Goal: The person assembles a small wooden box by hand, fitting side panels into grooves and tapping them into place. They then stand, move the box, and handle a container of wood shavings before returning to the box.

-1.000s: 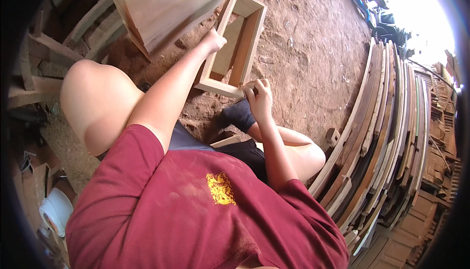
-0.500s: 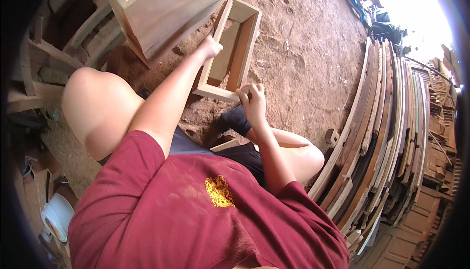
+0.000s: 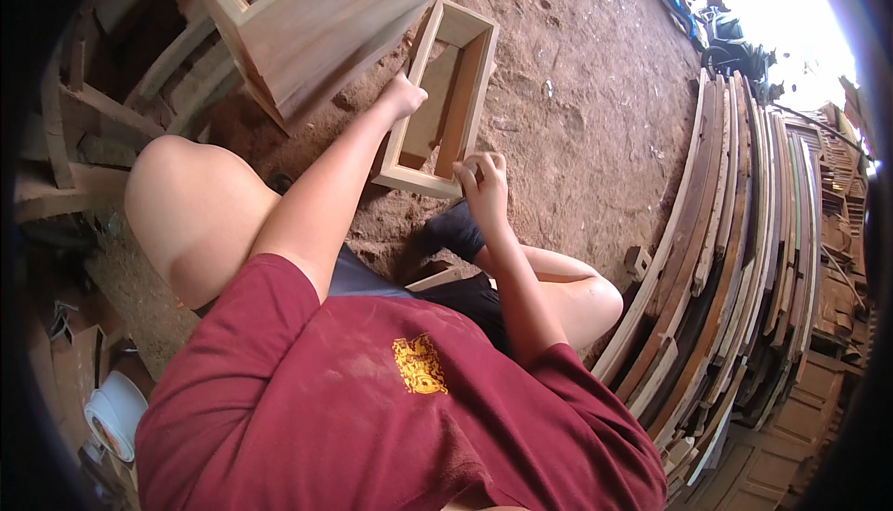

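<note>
**Steadying a box with one hand, working its corner with the other**

The box (image 3: 420,179), an open rectangular frame of pale wood, is in front of the person, its long walls running away from the body. The left hand (image 3: 403,97) is closed around the box's left wall, partway along its length. The right hand (image 3: 486,185) is at the box's near right corner, half closed, with fingers curled and thumb drawn in toward them; whether it pinches some small thing or only touches the wood cannot be told. Left of the box is a cabinet (image 3: 335,32); a dark-covered foot (image 3: 456,230) is just on the box's near side, and planks (image 3: 726,260) lie well to its right. Whether the box rests fully on the earth (image 3: 577,92) is unclear.

As a judgement, the left grip serves best as an anchor: firm enough to stop twisting, yet not so hard as to strain the joints. Because it sits away from the worked corner, a sideways push there could swing the box; light, even pressure from the right fingertips should limit this. Care with raw edges is advisable, since splinters seem possible, and the left knuckles need clearance from the cabinet.
</note>
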A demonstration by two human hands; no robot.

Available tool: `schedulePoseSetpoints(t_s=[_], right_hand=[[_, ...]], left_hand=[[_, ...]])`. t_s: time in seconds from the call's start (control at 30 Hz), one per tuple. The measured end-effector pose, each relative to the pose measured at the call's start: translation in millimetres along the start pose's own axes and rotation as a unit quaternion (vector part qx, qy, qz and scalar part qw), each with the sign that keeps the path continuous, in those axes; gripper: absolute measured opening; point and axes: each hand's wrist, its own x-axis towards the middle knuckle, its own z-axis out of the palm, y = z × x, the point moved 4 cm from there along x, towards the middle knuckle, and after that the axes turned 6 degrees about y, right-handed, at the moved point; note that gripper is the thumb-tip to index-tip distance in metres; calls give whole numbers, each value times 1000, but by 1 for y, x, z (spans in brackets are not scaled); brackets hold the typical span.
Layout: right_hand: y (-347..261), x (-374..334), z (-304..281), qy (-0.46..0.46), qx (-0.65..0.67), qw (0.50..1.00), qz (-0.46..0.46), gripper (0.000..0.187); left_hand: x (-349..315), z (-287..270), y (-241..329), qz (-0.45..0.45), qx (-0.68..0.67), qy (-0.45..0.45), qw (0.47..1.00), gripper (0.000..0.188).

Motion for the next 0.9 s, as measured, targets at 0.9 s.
schedulePoseSetpoints(t_s=[0.9], right_hand=[[68,49,38,116,122,970,178,34]], left_hand=[[-13,-2,18,-14,34,43,998,69]])
